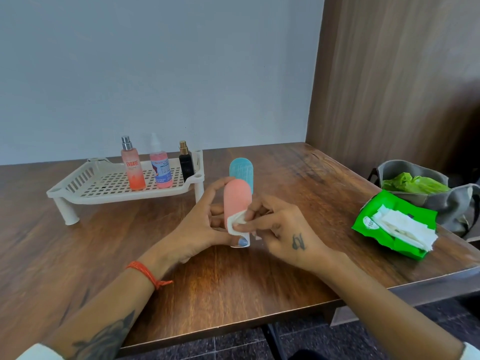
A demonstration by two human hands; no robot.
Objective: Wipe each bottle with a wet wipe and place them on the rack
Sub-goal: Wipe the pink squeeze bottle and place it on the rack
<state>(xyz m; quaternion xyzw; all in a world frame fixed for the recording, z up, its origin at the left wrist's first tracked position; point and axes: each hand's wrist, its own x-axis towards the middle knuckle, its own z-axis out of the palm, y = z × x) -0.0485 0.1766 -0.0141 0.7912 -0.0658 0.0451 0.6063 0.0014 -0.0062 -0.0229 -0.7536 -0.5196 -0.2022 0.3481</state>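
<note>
You are holding the pink bottle (pixel 237 201) upright at the middle of the worktop (pixel 285 183), your left hand (pixel 205 224) curling its fingers (pixel 217 188) around it. Your right hand (pixel 280 229) is pinching a folded white wet wipe (pixel 235 221) against its lower front. A blue bottle (pixel 241 171) is standing just behind. On the white rack (pixel 85 183) at far left, three bottles are standing: a peach one reading "ENGAGE" (pixel 133 168), a pink spray bottle (pixel 161 168) with small unreadable print, and a black one (pixel 186 162). The green wipe pack (pixel 397 224) is lying near the worktop's right edge, a grey bag (pixel 441 196) just behind it. Bare wood is lying open between you and the rack.
</note>
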